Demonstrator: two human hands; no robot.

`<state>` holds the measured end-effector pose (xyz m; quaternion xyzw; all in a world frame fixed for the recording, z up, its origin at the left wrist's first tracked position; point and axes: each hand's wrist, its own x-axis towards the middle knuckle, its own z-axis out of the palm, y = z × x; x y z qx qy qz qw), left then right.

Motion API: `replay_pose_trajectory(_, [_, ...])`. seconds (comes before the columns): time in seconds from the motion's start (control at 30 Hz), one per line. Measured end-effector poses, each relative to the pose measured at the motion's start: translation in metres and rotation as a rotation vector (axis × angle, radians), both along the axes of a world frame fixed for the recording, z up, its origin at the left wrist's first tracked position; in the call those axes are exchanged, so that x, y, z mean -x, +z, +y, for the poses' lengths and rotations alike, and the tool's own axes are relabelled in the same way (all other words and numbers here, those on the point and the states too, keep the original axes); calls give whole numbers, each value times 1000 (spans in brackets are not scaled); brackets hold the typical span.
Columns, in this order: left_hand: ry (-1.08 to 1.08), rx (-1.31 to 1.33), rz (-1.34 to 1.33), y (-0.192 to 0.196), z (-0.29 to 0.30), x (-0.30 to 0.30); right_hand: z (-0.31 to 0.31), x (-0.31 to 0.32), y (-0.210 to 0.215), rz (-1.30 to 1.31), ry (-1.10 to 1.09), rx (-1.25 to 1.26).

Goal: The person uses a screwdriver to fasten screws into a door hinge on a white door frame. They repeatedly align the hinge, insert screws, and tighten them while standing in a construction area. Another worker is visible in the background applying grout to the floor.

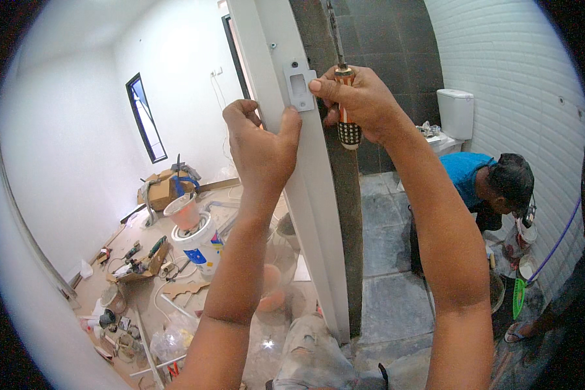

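A pale metal strike plate (pixel 299 85) lies against the edge of a light door frame (pixel 318 195), with a dark screw in its upper hole. Around the frame curls my left hand (pixel 261 146), its thumb at the plate's lower end and its fingertips partly hidden on the left side. Held upright in my right hand (pixel 364 101) is a screwdriver (pixel 348 133) with an orange and black-and-white handle, its shaft pointing up. The right thumb reaches to the plate's right edge. Another small screw (pixel 273 45) sits in the frame above.
To the right, a person in a blue shirt (pixel 465 172) bends low on the tiled floor near a toilet (pixel 455 114). A green broom (pixel 519 298) stands nearby. At left, buckets (pixel 198 244), a cardboard box (pixel 159 192) and scattered tools cover much of the floor.
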<state>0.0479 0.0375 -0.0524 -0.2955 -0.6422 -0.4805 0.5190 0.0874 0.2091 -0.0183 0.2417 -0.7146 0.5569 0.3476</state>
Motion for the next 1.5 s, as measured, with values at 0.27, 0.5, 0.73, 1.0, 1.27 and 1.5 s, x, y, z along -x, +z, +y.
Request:
replay_pose_trajectory(0.27, [-305,13,-265,5,-7,5,1,0,-1,39,32,-4])
replay_pose_trajectory(0.5, [-296,19,-194,1,-5,5,-16,-11,6,85,-248,-189])
replay_pose_trajectory(0.73, [-311,-19,-167,-4,-1,12,-16,-11,20,127,-398,-342])
replay_pose_trajectory(1.0, [-346,59,-269,0,-7,23,-15,-12,29,227,-470,-520])
replay_pose_trajectory(1.27, [-343,131,-297,7,-8,16,-9,-30,32,-15,-252,-382])
replay_pose_trajectory(1.5, [-391,83,-402,7,-6,10,62,-68,-156,-48,-225,381])
